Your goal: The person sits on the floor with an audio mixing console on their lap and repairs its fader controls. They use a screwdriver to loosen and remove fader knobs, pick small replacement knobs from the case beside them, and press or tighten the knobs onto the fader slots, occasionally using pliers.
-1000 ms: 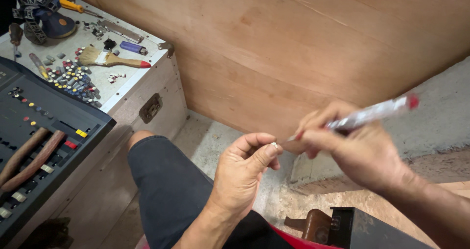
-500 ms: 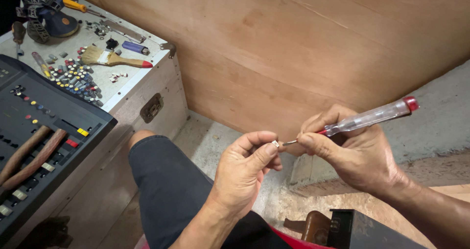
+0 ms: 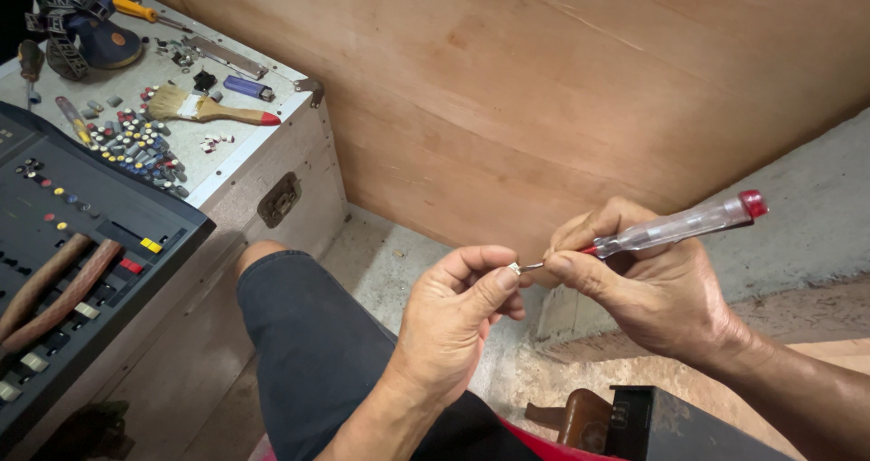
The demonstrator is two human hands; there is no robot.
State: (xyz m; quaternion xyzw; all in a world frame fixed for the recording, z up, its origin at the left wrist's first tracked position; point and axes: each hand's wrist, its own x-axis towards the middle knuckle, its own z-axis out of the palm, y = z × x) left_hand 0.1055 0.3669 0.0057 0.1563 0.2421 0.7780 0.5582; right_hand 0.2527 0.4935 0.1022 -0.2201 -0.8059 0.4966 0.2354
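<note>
My right hand [image 3: 648, 284] grips a screwdriver [image 3: 675, 227] with a clear handle and a red cap, its metal tip pointing left. My left hand [image 3: 458, 311] pinches a tiny pale part [image 3: 514, 268] between thumb and forefinger, and the screwdriver tip touches that part. Both hands hover above my knee in dark shorts [image 3: 313, 348], in front of a plywood wall [image 3: 562, 80].
At left a grey metal case [image 3: 263, 175] carries a paintbrush [image 3: 208, 109], a blue lighter [image 3: 246, 87], several small knobs [image 3: 136, 144] and tools. A black audio mixer [image 3: 72, 243] with wooden ends lies over it. A dark box [image 3: 671, 425] sits at the bottom right on the concrete floor.
My right hand has lowered and brought the screwdriver tip onto the small part pinched in my left hand. The left hand has stayed nearly in place.
</note>
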